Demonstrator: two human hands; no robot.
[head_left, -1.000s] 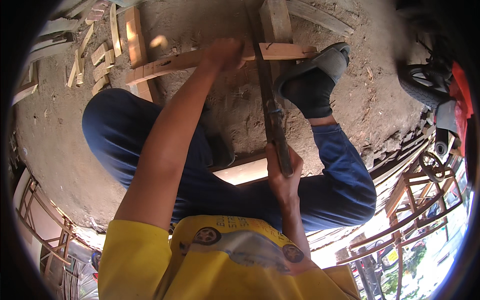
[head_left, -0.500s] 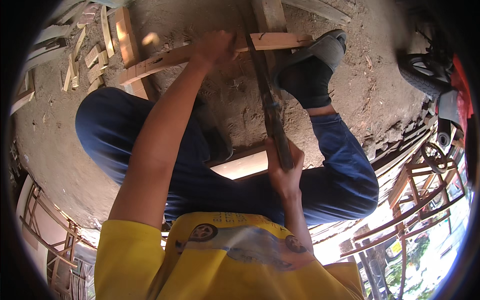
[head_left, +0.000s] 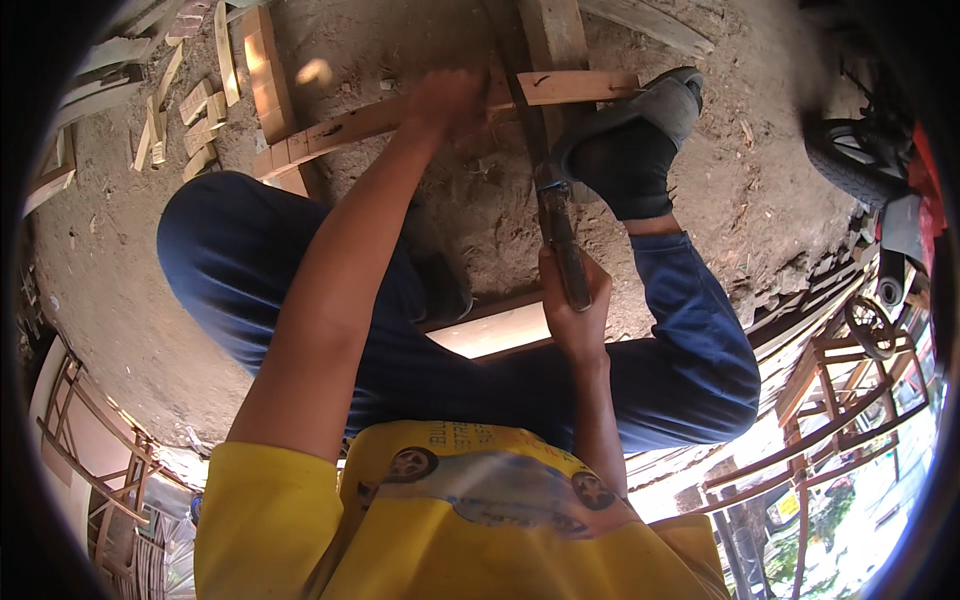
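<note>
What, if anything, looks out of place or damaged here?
Wood offcuts lie scattered at odd angles on the dirt ground, upper left, which looks untidy. A dark mark on the wooden piece, right of the tool blade, might be damage; I cannot tell.

One long curved board (head_left: 355, 127) lies across two thick timbers (head_left: 265, 75) (head_left: 553, 40). One long-bladed tool (head_left: 533, 138) crosses the board. Two hands show: the left hand (head_left: 450, 103) at the board, the right hand (head_left: 583, 325) on its near side. One sandal (head_left: 664, 108) is by the board's right end, one tyred wheel (head_left: 842, 165) well to its right. Short offcuts (head_left: 203, 135) left of it overlap too much to count.
</note>
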